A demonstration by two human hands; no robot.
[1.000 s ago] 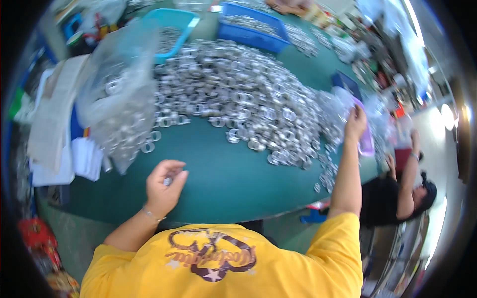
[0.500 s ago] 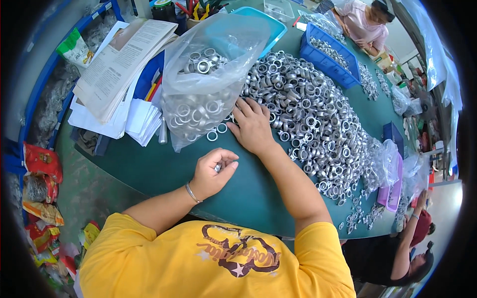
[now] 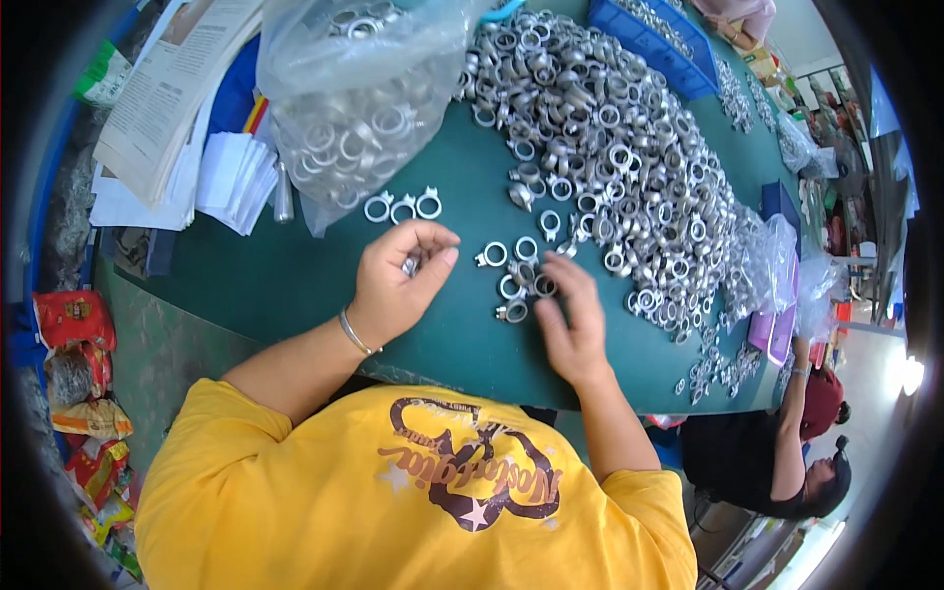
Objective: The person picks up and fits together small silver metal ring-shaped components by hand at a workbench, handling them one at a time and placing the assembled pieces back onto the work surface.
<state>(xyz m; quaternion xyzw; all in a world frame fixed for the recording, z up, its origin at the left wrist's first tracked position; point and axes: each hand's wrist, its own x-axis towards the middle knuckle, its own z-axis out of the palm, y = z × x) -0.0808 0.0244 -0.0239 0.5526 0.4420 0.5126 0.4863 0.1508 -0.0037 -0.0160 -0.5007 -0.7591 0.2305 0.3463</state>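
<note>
Left of the big ring pile (image 3: 600, 128), apparently mostly undone, the bag (image 3: 369, 84) holds some; your left hand (image 3: 391, 283) cups metal (image 3: 410, 265), right hand (image 3: 578, 329) half-spread.

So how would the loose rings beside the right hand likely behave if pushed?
The rings look metallic grey, so they're probably stiff. Those lying flat would likely slide rather than roll. Bunched beside the right hand, some with small jutting tabs, they may catch on each other.

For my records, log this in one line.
left hand: curled around silvery metal piece; right hand: open by silver metal rings; green tabletop
</note>
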